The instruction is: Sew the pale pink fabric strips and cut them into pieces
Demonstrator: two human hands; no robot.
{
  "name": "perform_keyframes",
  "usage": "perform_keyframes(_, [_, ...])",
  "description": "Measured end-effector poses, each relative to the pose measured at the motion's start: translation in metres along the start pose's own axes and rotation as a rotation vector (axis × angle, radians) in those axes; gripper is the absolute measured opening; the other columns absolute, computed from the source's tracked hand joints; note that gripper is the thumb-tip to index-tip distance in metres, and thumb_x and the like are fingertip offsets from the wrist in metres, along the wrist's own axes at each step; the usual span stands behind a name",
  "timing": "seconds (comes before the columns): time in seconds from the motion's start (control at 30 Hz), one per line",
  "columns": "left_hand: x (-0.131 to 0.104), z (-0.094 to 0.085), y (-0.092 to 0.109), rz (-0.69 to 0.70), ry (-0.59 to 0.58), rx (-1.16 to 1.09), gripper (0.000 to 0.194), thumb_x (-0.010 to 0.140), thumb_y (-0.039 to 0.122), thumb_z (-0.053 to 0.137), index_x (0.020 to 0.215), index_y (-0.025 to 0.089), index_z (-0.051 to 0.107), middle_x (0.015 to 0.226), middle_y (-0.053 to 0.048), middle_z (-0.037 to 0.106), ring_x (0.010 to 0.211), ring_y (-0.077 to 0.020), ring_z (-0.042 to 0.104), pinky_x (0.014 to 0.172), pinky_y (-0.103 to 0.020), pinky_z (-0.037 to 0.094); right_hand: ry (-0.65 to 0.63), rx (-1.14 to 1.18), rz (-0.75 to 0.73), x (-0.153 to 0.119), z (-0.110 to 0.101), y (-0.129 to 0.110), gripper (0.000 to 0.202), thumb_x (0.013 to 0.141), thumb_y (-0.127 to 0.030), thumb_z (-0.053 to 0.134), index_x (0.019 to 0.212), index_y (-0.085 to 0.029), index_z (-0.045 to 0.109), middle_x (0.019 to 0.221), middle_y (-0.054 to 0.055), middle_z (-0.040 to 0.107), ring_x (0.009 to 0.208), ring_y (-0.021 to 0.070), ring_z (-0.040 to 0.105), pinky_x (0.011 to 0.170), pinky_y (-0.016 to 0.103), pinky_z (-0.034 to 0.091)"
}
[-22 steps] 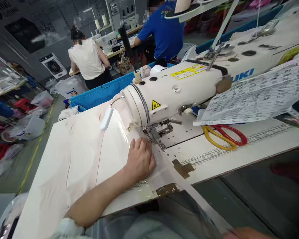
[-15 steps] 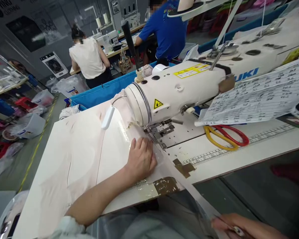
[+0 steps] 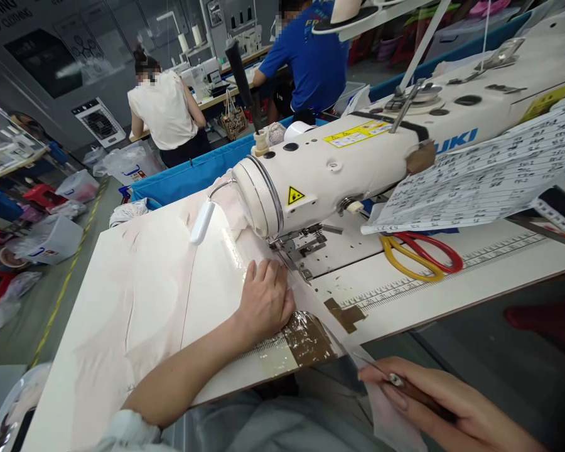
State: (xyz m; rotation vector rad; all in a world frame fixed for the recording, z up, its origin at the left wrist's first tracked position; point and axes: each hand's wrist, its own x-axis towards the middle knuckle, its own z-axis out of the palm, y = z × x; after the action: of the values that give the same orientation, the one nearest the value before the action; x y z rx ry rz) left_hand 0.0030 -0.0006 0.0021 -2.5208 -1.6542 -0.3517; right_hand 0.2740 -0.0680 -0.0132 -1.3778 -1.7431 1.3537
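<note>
My left hand (image 3: 265, 301), fingers bent and close together, presses sheer pale fabric (image 3: 306, 292) onto the table just in front of the sewing machine (image 3: 329, 169). Its fingertips are beside the presser foot area, where the needle is hard to make out. Past the table's front edge, my right hand (image 3: 424, 395) is closed around an awl (image 3: 428, 400) with a brown handle and a thin metal point. The thumb and forefinger also pinch the trailing fabric, whose loose end hangs below. More pale pink fabric (image 3: 160, 301) is spread over the table's left part.
Scissors (image 3: 424, 257) with yellow and red handles lie right of the machine bed, partly under a written sheet (image 3: 480, 172). A small white lamp (image 3: 202, 223) hangs left of the machine head. Behind a blue cloth trough (image 3: 179, 172), two people work at other machines.
My right hand has risen and moved left toward the table edge, bringing the awl and fabric strip more into view. My left hand stays nearly in place. The fabric lying over the brown tape has shifted off it.
</note>
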Motion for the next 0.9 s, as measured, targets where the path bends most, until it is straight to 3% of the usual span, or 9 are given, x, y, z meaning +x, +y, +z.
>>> perform_keyframes(0.17, [0.000,0.000,0.001,0.002,0.015,0.010,0.040,0.096,0.029,0.040,0.127,0.008,0.054,0.124,-0.015,0.058,0.117,-0.0300,0.050,0.107,-0.053,0.039,-0.118,-0.046,-0.038,0.012,0.003,-0.017,0.041,0.088,-0.057,0.058,0.102,-0.024,0.077,0.100,0.010,0.075,0.091,0.0246,0.071,0.080,0.026,0.058])
perform_keyframes(0.3, [0.001,0.000,0.002,0.000,0.006,0.011,0.038,0.096,0.029,0.041,0.125,0.009,0.054,0.122,-0.014,0.058,0.115,-0.0294,0.050,0.106,-0.051,0.039,-0.111,-0.040,-0.063,0.022,0.007,-0.026,0.043,0.088,-0.058,0.057,0.104,-0.023,0.076,0.104,0.011,0.075,0.097,0.0263,0.070,0.081,0.028,0.058])
perform_keyframes(0.47, [0.003,0.001,0.001,0.004,0.021,0.035,0.038,0.094,0.028,0.045,0.124,0.007,0.054,0.120,-0.015,0.057,0.113,-0.0288,0.049,0.106,-0.048,0.038,-0.098,-0.013,-0.091,0.032,0.014,-0.036,0.041,0.090,-0.054,0.054,0.107,-0.023,0.074,0.096,0.007,0.075,0.088,0.0223,0.071,0.074,0.024,0.058])
perform_keyframes(0.53, [0.004,0.000,-0.001,0.007,0.010,0.062,0.037,0.093,0.027,0.047,0.124,0.006,0.054,0.114,-0.015,0.057,0.106,-0.0282,0.050,0.099,-0.046,0.043,-0.086,0.009,-0.079,0.035,0.017,-0.035,0.044,0.091,-0.055,0.053,0.111,-0.022,0.073,0.093,0.007,0.075,0.087,0.0225,0.070,0.072,0.024,0.058])
perform_keyframes(0.7, [0.011,-0.001,-0.006,-0.004,-0.063,0.142,0.029,0.092,0.011,0.044,0.119,0.008,0.054,0.102,-0.013,0.057,0.090,-0.0239,0.051,0.076,-0.037,0.048,0.028,0.194,0.087,0.030,0.037,-0.026,0.054,0.082,-0.063,0.061,0.114,-0.022,0.071,0.097,0.008,0.073,0.091,0.0251,0.069,0.080,0.030,0.059])
perform_keyframes(0.8, [0.014,0.001,-0.009,-0.007,-0.053,0.167,0.029,0.091,0.002,0.039,0.113,0.010,0.056,0.101,-0.012,0.058,0.088,-0.0222,0.051,0.074,-0.035,0.048,0.018,0.463,0.281,0.016,0.056,-0.020,0.059,0.081,-0.067,0.062,0.118,-0.022,0.068,0.096,0.006,0.070,0.070,0.0207,0.068,0.066,0.031,0.060])
perform_keyframes(0.9, [0.015,0.001,-0.010,-0.017,-0.027,0.152,0.028,0.091,0.003,0.041,0.112,0.010,0.058,0.104,-0.013,0.059,0.092,-0.0233,0.053,0.077,-0.036,0.050,0.023,0.624,0.344,0.004,0.069,-0.018,0.058,0.081,-0.066,0.063,0.119,-0.021,0.066,0.082,0.002,0.067,0.064,0.0186,0.067,0.063,0.029,0.058])
